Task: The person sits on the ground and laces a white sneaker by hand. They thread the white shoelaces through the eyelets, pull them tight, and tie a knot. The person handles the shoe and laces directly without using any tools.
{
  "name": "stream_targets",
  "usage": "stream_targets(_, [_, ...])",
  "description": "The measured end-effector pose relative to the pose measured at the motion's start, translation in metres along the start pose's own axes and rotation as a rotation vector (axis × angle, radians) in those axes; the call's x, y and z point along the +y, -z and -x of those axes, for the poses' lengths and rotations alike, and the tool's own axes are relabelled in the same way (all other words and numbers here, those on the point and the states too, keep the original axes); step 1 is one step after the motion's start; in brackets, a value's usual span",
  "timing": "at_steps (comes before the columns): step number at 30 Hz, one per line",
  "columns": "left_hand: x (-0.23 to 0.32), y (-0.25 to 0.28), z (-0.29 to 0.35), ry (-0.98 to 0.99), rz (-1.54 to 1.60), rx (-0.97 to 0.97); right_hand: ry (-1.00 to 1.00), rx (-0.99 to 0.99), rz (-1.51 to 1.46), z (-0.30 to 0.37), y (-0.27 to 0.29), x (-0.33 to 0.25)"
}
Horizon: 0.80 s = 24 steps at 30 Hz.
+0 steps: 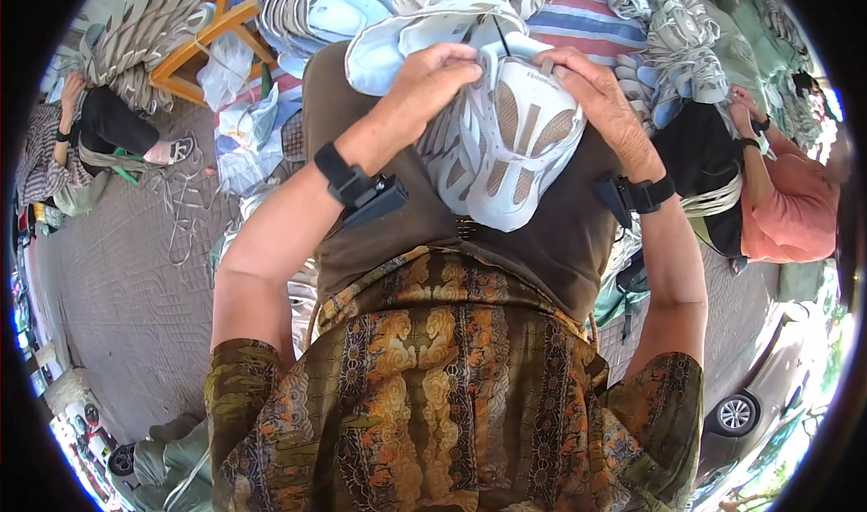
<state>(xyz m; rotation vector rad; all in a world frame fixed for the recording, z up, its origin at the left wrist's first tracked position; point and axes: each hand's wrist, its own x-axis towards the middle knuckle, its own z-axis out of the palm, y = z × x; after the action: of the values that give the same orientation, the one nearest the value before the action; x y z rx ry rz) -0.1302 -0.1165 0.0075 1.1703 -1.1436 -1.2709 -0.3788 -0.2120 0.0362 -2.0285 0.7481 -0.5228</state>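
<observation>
A white shoe upper (517, 142) with tan mesh panels lies over my lap, its toe pointing toward me. My left hand (432, 86) pinches at its left edge near the opening, thumb and fingers together. On the other side my right hand (598, 97) grips the upper's far right edge, fingers curled over it. A thin black strip (501, 38) stands up between the hands; what it belongs to is unclear. Beneath and beyond my left hand is another pale upper (384, 56), opened out. More uppers lie stacked under the held one, partly hidden.
Bundled shoe uppers (330, 11) cover a striped cloth (587, 20) ahead. A wooden frame (203, 47) and plastic bags (244, 119) stand at left. One person (54, 146) sits far left, another (786, 196) close at right. Loose laces (185, 209) lie on the paving; a car (763, 377) is behind right.
</observation>
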Motion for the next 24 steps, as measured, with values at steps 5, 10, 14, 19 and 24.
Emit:
stream_targets(5, [-0.004,-0.011,-0.035,0.141,0.187,0.023,0.063,0.080,-0.050,0.013,-0.003,0.007])
stream_targets(10, [-0.039,0.004,-0.064,0.299,0.396,-0.215,0.495,0.234,0.240,-0.016,-0.030,0.037])
stream_targets(14, [-0.057,0.009,-0.076,0.434,0.254,-0.201,0.005,0.598,0.332,0.011,-0.054,0.004])
stream_targets(19, [-0.036,0.003,-0.060,0.363,-0.102,-0.102,0.094,0.408,0.352,0.002,-0.041,0.032])
stream_targets(24, [-0.017,-0.026,-0.009,0.135,-0.219,0.087,0.575,0.270,0.511,-0.022,-0.031,0.105])
